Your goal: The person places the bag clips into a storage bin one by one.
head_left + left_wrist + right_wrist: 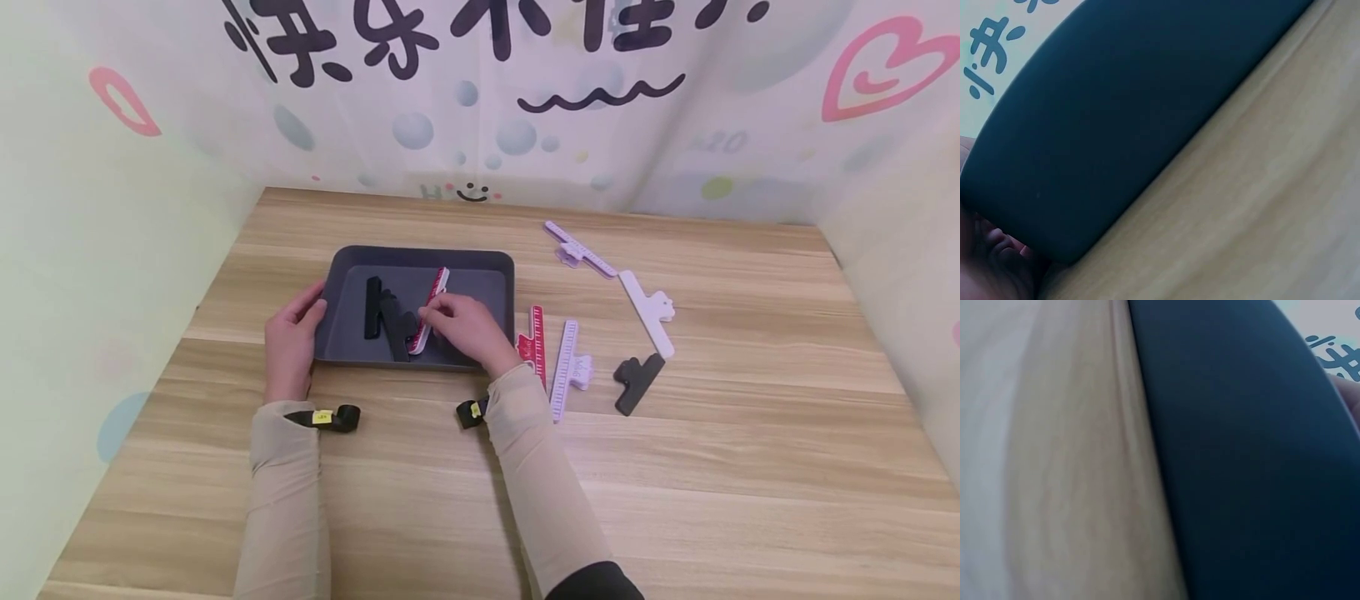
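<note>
A dark grey tray (480,265) sits on the wooden table. At its left side my left hand (288,337) grips the wall, thumb by the rim. My right hand (468,327) reaches in over the right half, and its fingertips pinch a red-and-white clip (437,287) that slants inside the tray. Left of that clip lie a black clip (372,308) and another black clip (393,327) with a rounded handle. In the left wrist view, the tray's outer wall (1122,112) fills the middle, with curled fingers (1004,247) at its corner. Only the tray wall (1241,456) shows large in the right wrist view.
Right of the tray lie a red clip (537,333), partly behind the right forearm, a lilac clip (564,367), a small black clip (639,385), a white clip (647,312) and another lilac clip (585,252). A printed curtain (480,158) stands behind the table.
</note>
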`<act>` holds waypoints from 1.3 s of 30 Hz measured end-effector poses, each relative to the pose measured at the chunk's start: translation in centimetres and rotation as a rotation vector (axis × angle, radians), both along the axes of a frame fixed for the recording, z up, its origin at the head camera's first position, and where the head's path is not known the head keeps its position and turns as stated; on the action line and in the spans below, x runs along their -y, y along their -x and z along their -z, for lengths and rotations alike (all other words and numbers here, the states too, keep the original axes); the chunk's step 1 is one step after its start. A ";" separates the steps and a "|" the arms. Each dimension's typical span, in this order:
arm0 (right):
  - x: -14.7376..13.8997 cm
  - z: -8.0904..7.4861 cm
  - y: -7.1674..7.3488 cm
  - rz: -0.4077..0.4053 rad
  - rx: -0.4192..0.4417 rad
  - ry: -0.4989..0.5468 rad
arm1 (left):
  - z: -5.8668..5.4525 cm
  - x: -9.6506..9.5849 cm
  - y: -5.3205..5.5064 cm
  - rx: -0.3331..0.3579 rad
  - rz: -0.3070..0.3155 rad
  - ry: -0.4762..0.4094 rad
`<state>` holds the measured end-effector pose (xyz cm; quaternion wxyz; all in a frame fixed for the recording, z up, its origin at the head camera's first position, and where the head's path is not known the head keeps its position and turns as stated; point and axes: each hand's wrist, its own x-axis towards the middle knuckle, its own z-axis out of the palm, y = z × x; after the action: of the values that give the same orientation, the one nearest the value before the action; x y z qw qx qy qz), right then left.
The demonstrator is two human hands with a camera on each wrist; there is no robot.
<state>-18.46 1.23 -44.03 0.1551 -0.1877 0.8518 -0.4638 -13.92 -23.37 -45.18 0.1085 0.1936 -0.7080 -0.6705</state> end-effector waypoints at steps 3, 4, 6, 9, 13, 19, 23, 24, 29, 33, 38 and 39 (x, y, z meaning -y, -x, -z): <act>0.1 0.0 0.0 -0.010 -0.009 -0.028 | 0.0 0.1 0.0 -0.006 0.002 0.005; 0.1 -0.1 0.0 -0.012 -0.008 -0.034 | 0.1 0.1 0.0 -0.008 0.003 0.009; 0.1 -0.1 0.0 -0.018 -0.012 -0.048 | 0.1 0.1 0.0 -0.013 0.005 0.016; 0.2 -0.2 -0.1 -0.035 -0.020 -0.072 | 0.1 0.1 0.0 -0.019 0.005 0.023; 0.3 -0.3 -0.2 -0.063 -0.028 -0.108 | 0.2 0.1 -0.1 -0.019 0.005 0.026; 0.4 -0.4 -0.3 -0.059 -0.042 -0.125 | 0.1 0.1 -0.1 -0.016 0.007 0.023; 0.5 -0.1 -0.1 -0.017 -0.052 -0.140 | 0.0 0.1 -0.1 -0.016 0.008 0.031; 0.5 0.0 -0.1 0.005 -0.051 -0.145 | 0.0 0.1 -0.1 -0.015 0.008 0.032; 0.4 0.0 0.0 0.097 -0.042 -0.166 | 0.1 0.1 -0.1 -0.018 0.008 0.032; 0.4 -0.1 0.0 0.123 -0.045 -0.164 | 0.0 0.1 -0.1 -0.015 0.008 0.031; 0.3 -0.4 0.1 0.185 -0.041 -0.141 | 0.0 0.1 -0.2 -0.011 0.009 0.027; 0.2 -0.5 0.1 0.194 -0.041 -0.135 | 0.0 0.1 -0.1 -0.010 0.008 0.026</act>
<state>-18.55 1.00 -43.55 0.1044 -0.1031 0.8983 -0.4142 -13.78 -23.48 -45.20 0.1120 0.1859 -0.7167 -0.6628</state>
